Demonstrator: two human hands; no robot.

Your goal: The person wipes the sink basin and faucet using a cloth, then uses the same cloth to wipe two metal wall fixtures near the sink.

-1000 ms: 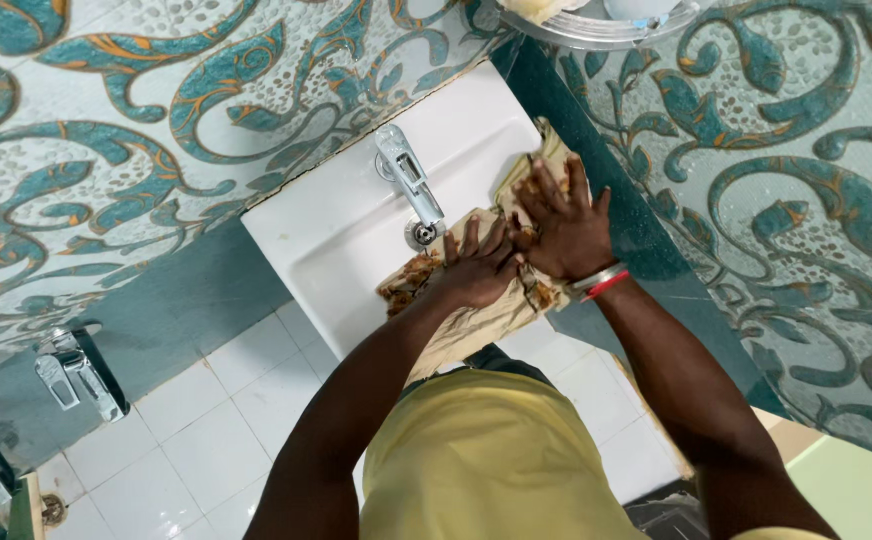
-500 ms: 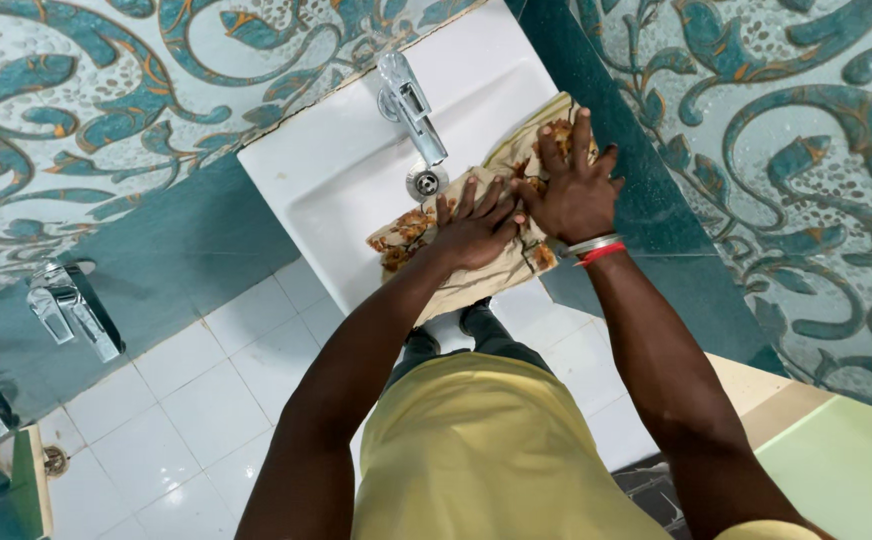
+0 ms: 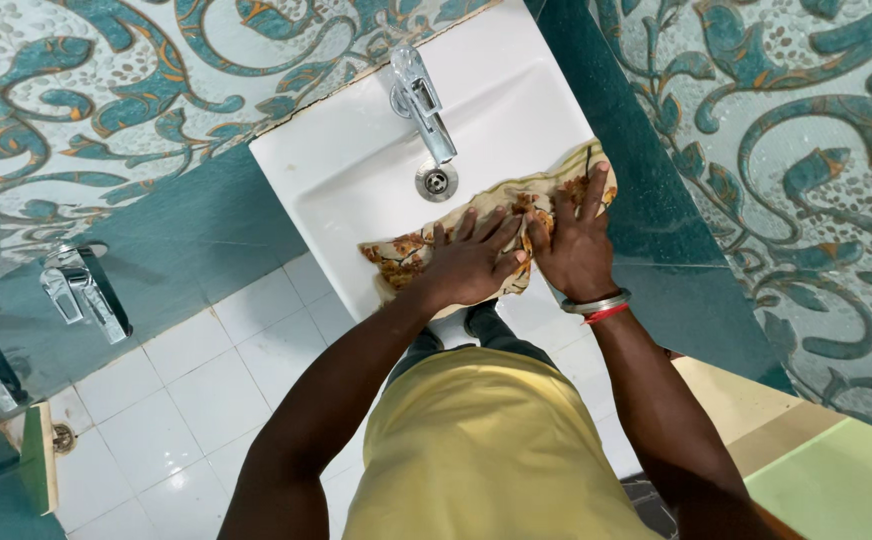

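Both hands have slid down toward the front rim of the sink [image 3: 356, 170], dragging the cloth [image 3: 426, 245] below the drain [image 3: 437, 182]. Left hand [image 3: 471, 262] and right hand [image 3: 574, 248] press flat on it, fingers spread, gripping nothing: a wiping stroke under way.

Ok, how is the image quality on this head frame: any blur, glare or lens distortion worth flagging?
Head view: lighting is bright and even, with only soft shadows; the left hand, right hand and floral cloth are sharp, with no motion blur. The white basin is close to blown out, and the chrome tap and glossy floor tiles carry small highlights. The wide lens tilts and bends the walls toward the edges.
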